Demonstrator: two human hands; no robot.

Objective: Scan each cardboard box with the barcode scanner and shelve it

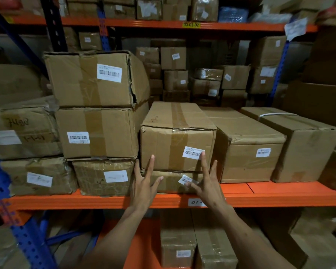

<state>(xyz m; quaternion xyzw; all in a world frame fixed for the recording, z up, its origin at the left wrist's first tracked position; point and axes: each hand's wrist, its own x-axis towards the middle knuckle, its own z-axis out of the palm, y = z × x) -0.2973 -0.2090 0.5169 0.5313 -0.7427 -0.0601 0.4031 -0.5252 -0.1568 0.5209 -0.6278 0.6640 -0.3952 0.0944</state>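
Forearms: both bare, reaching up from the lower edge toward the orange shelf (260, 193).
Left hand (143, 188): fingers spread apart, holding nothing; fingertips (152, 157) lie on the lower left front of the box (177, 139); thumb points right across the flat box (169, 181) beneath.
Right hand (208, 186): fingers spread apart, holding nothing; one fingertip touches the lower right corner of the barcode label (193, 152); thumb lies over the flat box's own label.
Box: upright on the flat box, front face flush with the shelf edge, brown tape running over top and front.
Neighbours: left stack (97, 113) of three boxes touches the box's left side; right box (248, 150) stands just beside it.
Shelf tag (195, 202): white, partly hidden by the right wrist.
Scanner: out of view.
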